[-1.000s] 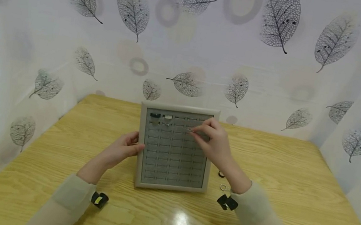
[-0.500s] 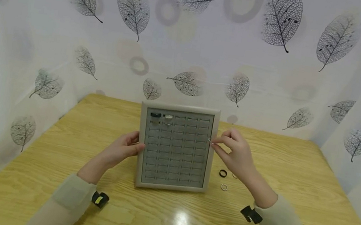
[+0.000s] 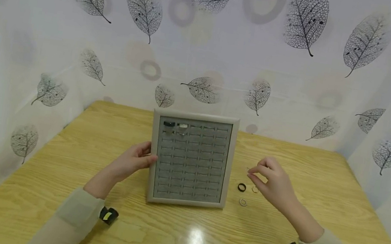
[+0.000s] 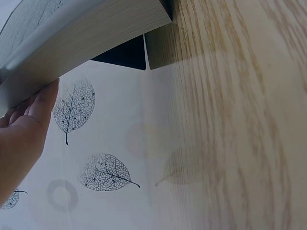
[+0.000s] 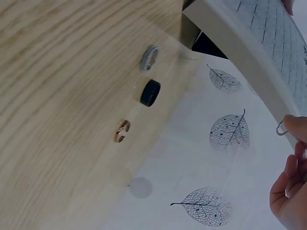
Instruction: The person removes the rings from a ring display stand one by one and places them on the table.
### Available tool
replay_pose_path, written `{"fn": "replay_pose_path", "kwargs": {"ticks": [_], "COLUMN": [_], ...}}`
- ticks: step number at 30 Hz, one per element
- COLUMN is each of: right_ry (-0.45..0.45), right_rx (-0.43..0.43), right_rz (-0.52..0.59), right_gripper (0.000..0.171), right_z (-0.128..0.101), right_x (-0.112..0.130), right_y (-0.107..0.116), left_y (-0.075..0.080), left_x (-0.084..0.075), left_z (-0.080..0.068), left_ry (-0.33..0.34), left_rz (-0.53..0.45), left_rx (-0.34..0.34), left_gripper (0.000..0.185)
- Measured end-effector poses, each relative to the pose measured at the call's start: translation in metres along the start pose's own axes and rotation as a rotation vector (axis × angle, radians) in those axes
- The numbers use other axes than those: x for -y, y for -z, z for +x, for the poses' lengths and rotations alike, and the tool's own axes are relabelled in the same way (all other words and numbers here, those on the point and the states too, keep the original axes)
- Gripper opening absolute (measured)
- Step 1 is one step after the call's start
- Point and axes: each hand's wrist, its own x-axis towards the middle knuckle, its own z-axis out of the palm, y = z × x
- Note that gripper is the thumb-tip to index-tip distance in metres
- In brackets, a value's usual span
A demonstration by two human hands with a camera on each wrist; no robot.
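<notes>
The left hand point(image 3: 131, 162) rests straight fingers on the ring tray's point(image 3: 153, 155) left edge at centre frame, propping it; the right hand point(image 3: 274, 185) pinches a small ring point(image 5: 281, 129) above loose rings point(image 3: 242, 187).

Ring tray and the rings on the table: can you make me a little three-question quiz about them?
1. True or false: the left hand touches the ring tray.
2. How many loose rings lie on the table beside the tray? A) one B) three C) six
3. Fill in: the right hand pinches a small ____.

Key:
1. True; it rests on the tray's left edge.
2. B: the black ring, the silver ring, the copper ring.
3. ring, thin and silvery.
</notes>
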Motion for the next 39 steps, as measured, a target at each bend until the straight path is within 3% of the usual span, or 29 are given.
{"fn": "replay_pose_path", "kwargs": {"ticks": [6, 12, 27, 39], "right_ry": [-0.003, -0.069, -0.178, -0.17], "right_rx": [0.068, 0.176, 0.481, 0.526], "right_rz": [-0.048, -0.097, -0.073, -0.055], "right_gripper": [0.023, 0.022, 0.015, 0.013], "right_z": [-0.018, -0.032, -0.049, -0.055], "right_x": [-0.009, -0.014, -0.017, -0.017], "right_y": [-0.001, -0.002, -0.005, -0.008], "left_y": [0.0, 0.0, 0.0, 0.0], "left_x": [0.002, 0.002, 0.001, 0.001], "left_z": [0.002, 0.002, 0.001, -0.001], "left_ry": [0.002, 0.009, -0.003, 0.0], "left_rz": [0.003, 0.003, 0.002, 0.014], "left_rx": [0.0, 0.0, 0.002, -0.007], "left_gripper": [0.057, 0.058, 0.057, 0.057]}}
